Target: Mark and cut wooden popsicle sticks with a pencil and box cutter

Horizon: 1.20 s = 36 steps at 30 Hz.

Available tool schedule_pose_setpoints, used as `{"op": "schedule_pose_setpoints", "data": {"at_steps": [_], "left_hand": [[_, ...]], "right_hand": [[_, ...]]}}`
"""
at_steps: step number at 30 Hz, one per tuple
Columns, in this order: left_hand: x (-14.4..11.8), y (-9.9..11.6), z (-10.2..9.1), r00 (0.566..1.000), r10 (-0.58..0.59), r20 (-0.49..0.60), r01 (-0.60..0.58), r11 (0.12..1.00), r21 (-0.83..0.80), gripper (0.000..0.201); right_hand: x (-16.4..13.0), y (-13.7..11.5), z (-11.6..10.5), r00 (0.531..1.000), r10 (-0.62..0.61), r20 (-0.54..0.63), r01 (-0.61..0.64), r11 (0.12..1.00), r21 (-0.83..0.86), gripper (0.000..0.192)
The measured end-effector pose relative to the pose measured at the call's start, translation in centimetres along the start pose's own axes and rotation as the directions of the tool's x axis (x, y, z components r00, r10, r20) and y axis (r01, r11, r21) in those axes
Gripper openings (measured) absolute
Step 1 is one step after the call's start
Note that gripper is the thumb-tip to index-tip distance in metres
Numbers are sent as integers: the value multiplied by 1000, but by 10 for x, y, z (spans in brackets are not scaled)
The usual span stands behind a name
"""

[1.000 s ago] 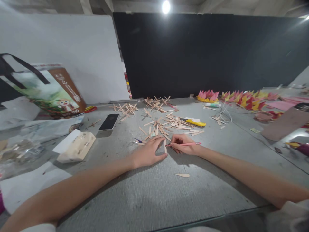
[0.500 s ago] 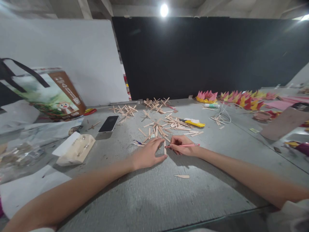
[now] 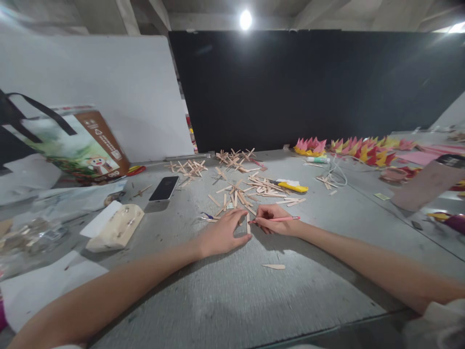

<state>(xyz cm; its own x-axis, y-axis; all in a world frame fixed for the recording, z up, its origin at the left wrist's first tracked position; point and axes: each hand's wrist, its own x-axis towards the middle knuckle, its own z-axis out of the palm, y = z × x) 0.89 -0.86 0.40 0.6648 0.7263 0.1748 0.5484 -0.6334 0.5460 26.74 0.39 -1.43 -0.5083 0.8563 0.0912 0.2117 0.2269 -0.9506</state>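
Note:
My right hand [image 3: 274, 219] is closed round a pink pencil [image 3: 288, 218], whose tip meets a wooden craft stick [image 3: 248, 224]. That stick lies upright in the view on the grey table. My left hand [image 3: 225, 231] steadies it, thumb at the near end and fingertips at the far end. Just beyond my hands, loose craft sticks [image 3: 236, 195] lie scattered, some joined in star shapes. A single stick with a pointed end [image 3: 275, 266] rests on the table nearer to me.
A yellow utility knife [image 3: 292, 186] lies on the sticks. Leftward are a phone [image 3: 164, 188], a tissue pack [image 3: 118, 228] and a shopping bag [image 3: 87, 145]. Pink and yellow paper flowers [image 3: 310, 146], a glue stick [image 3: 317, 159] and a pinkish cylinder [image 3: 417, 186] stand or lie to the right.
The camera view has tilted slightly upward. My hands, the pencil and the craft stick hold nearly the same positions.

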Motion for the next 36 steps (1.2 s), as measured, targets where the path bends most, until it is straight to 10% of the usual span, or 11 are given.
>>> {"op": "schedule_pose_setpoints", "data": {"at_steps": [36], "left_hand": [[-1,2,-1,1000,-7,9,7,1000,-4,66]], "right_hand": [[0,8,-4,996,-75,48,78,995,-68,36]]}}
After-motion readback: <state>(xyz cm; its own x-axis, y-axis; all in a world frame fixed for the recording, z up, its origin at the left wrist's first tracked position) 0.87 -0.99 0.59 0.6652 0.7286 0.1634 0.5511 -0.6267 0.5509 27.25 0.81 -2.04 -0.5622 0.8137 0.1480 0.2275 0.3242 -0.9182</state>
